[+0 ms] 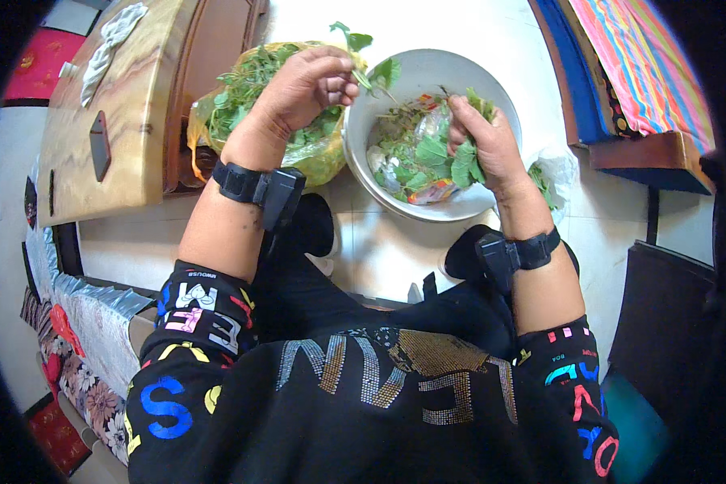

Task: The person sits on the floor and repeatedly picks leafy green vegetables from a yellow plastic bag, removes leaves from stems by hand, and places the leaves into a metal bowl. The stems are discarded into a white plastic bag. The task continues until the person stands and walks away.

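Observation:
My left hand pinches a small leafy green sprig between thumb and fingers, over the gap between a yellow plastic bag and a grey bucket. Loose leafy greens fill the bag, which lies left of the bucket. Over the right part of the bucket, my right hand grips leafy green stems, their broad leaves hanging below the fingers. Inside the bucket lie plant scraps, clear plastic and a colourful wrapper.
A white plastic bag with some greens stands right of the bucket. At the left, a marble-patterned table holds a phone and a white cloth. A wood-edged seat with striped fabric is at the right.

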{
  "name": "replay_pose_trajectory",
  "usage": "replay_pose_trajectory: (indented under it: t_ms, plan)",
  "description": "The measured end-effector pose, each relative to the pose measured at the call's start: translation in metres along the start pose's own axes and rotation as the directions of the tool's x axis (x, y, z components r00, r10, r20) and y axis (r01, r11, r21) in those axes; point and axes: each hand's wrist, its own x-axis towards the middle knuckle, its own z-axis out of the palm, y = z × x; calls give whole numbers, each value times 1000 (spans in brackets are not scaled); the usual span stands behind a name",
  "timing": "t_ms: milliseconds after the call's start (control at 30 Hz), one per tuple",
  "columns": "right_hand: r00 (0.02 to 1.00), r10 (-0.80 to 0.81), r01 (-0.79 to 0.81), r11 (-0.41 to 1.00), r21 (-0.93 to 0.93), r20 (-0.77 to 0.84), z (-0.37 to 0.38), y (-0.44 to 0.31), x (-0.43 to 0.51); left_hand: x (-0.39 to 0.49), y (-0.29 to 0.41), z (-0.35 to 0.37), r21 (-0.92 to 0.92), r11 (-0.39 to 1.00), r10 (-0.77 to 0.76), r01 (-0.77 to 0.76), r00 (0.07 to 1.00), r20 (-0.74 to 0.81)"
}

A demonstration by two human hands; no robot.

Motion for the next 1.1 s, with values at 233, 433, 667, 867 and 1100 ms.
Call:
replay_pose_trajectory:
  t_ms: [233, 433, 667, 867, 1100]
  plan:
    - [989, 30, 4, 972, -233, 142, 4, 0, -5, -2, -23, 45, 110, 978, -183, 175, 980, 72]
    - [981, 52, -23, 988, -155, 188, 5, 12, -3, 0, -34, 53, 140, 968, -226, 210, 968, 113]
    - [973, 158, -159, 987, -6, 171, -2, 6, -4, 4, -24, 47, 656, 567, 378, -499, 865, 331]
    - [948, 231, -231, 973, -24, 219, -4, 7, -4, -9, -30, 57, 749, 483, 112, -453, 881, 460]
    - [992, 105, -80, 953, -294, 70, -9, 2, 2, -6, -28, 52, 786, 602, -84, -141, 968, 237]
